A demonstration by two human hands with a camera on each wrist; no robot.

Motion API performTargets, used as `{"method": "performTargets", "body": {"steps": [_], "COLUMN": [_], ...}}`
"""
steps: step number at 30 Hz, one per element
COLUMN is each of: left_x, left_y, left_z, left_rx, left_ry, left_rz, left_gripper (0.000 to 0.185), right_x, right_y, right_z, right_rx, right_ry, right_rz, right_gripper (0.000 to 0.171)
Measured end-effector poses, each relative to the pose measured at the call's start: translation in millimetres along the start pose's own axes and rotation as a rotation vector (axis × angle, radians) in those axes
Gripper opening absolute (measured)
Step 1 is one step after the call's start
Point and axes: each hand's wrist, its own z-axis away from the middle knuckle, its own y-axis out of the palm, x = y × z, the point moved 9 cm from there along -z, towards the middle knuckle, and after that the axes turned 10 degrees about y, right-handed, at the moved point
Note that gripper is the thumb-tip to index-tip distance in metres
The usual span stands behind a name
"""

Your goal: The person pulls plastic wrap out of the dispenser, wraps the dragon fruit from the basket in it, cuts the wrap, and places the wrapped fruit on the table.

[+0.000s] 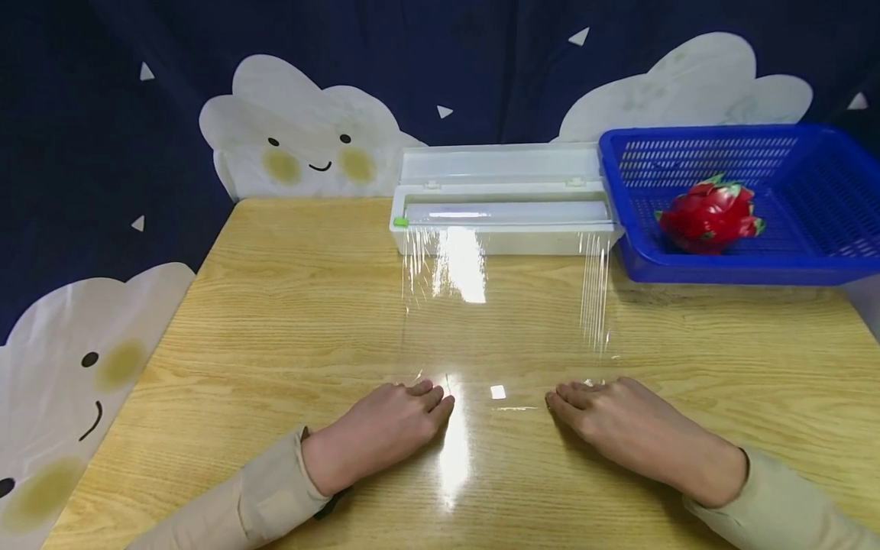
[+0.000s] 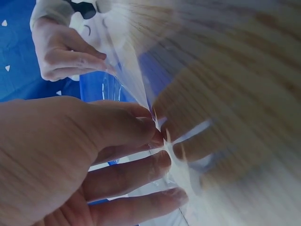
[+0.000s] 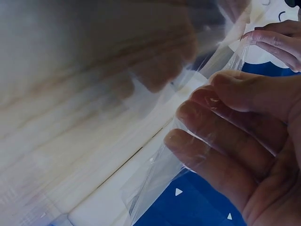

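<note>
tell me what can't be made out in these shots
- Head view: fingertips of left hand and right hand curl under, hiding their hold on the film.
- Head view: basket cut off by right edge.
- Wrist views: table blurred.
- Dispenser: cutter too small.

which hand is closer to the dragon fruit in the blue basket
Right. The right hand lies on the table's near edge, below and left of the dragon fruit in the blue basket; the left hand sits farther left.
</note>
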Motion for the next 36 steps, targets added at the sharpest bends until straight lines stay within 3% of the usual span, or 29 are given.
{"method": "performTargets", "body": {"steps": [9,18,36], "left_x": [-1.3,-3.6,-3.9], "left_y": [0.6,-1.8,-1.6], "left_z": [2.5,2.2,4.0], "left_rx": [0.05,0.046,0.075], "left_ry": [0.003,0.015,0.024], "left_rz": [0.041,0.012,0.058], "left_gripper": [0.011,0.011,0.015], "right_x": [1.6,2.5,4.8], "right_y": [1.0,1.8,2.7], "right_z": [0.4,2.6,3.5], "right_rx": [0.022,0.038,0.048], "right_ry": [-0.009,-0.01,-0.014], "right_rz": [-0.017,-0.01,-0.027], "right_gripper": [0.029,0.03,0.027]}}
